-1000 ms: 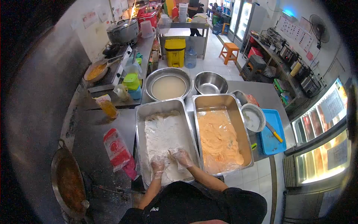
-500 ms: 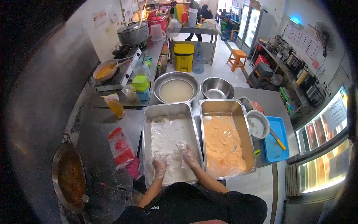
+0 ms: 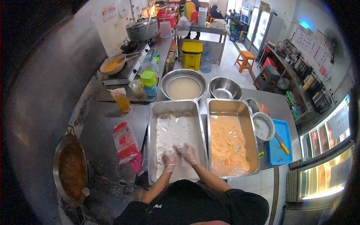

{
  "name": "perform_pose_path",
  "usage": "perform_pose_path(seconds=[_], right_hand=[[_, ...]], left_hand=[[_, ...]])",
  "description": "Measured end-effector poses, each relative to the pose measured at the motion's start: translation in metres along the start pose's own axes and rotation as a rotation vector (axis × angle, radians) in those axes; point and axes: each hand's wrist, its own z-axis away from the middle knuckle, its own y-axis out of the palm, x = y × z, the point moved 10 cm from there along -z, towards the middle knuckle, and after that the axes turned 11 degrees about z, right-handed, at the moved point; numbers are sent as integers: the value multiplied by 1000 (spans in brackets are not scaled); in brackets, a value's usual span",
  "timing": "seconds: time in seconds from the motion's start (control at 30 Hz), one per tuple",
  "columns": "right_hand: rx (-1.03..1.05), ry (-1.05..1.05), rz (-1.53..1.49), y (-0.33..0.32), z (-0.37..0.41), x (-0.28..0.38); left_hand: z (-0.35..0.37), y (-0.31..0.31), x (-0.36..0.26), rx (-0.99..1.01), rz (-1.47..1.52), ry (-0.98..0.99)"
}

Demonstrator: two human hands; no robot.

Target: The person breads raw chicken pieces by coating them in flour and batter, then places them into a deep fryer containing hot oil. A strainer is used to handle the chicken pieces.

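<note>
My left hand (image 3: 169, 159) and my right hand (image 3: 187, 153), both in clear plastic gloves, are close together over the near half of a deep steel tray (image 3: 151, 131). The tray holds a bed of white flour (image 3: 176, 129). Flour coats my fingertips, which curl inward towards each other. Whatever lies between the fingers is too small and floury to make out. Right beside stands a second steel tray (image 3: 255, 150) with a wet orange mixture (image 3: 227, 140), its near end partly under clear plastic film.
Behind the trays stand a wide bowl of cloudy liquid (image 3: 183, 88) and a steel bowl (image 3: 225, 89). A blue tray (image 3: 283, 153) bears a yellow-handled knife (image 3: 282, 144). To the left are a red packet (image 3: 125, 144), a wok (image 3: 69, 172) and a yellow pouch (image 3: 122, 102).
My right hand has moved left and inward, bringing it beside my left hand. A whitish, floury thing showed at the right fingers before. The camera view has shifted slightly.
</note>
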Motion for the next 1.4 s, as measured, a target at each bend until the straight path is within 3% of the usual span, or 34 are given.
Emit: perform_pose_path(seconds=[0.03,0.07,0.17,0.2,0.27,0.3,0.33,0.37,0.4,0.43,0.5,0.6,0.7,0.73,0.83,0.9,0.97,1.0,1.07,1.13,1.17,1.23,1.27,1.3,1.33,1.4], right_hand=[[17,6,-43,-10,5,11],[0,-15,-65,-12,5,9],[-341,-272,239,13,-1,-37],[-415,-385,290,-3,21,4],[-210,-238,-113,-21,13,17],[-143,-147,-174,-24,10,20],[-82,-52,-232,-28,10,22],[-64,71,-160,-28,16,18],[-69,82,-61,-28,18,20],[-74,94,39,-29,20,22],[-138,-125,291,-25,22,41],[-64,-82,-415,-34,12,27],[-91,2,104,-5,-1,-16],[-280,-375,318,3,7,4],[69,-80,132,-28,15,47],[-4,-81,-280,17,-31,-62],[-149,-187,379,16,-12,-42],[-56,-179,235,33,-10,-38],[28,-36,-149,-10,13,26],[156,-41,-988,29,-18,-26],[128,-60,-555,15,-8,0],[63,-90,303,-10,18,50],[-296,-410,319,3,16,20],[-138,-280,22,3,10,16],[22,-150,-270,-2,9,29],[49,-72,-138,2,-5,0]], left_hand=[[-4,0,10,50,30,-93],[4,-35,-38,-70,298,-19],[12,-5,-46,-31,-127,241],[9,5,-13,-47,240,92],[4,-27,-52,-35,282,68],[1,-45,-77,-33,308,56],[3,-53,-69,-45,316,-131],[1,-30,-61,48,-32,52],[5,-9,-46,40,-100,128],[9,0,-41,-34,-58,157],[10,-11,-47,-117,123,82],[3,-23,-28,-20,120,-76],[8,-12,-36,-122,123,3],[11,-9,-36,-147,127,15],[3,-25,-43,-60,150,-74],[6,-27,-27,-88,30,-53],[13,-32,-44,-162,174,-6],[10,-17,-35,-206,173,-31],[8,-31,-47,-185,120,-180],[4,-30,-27,-96,133,-81],[5,-36,-35,-51,137,-33],[12,-57,-83,-200,167,113],[9,-16,-35,-169,-4,76],[6,10,-6,-138,-172,40],[7,-24,-47,-230,29,111],[5,-19,-10,-171,28,-173]])
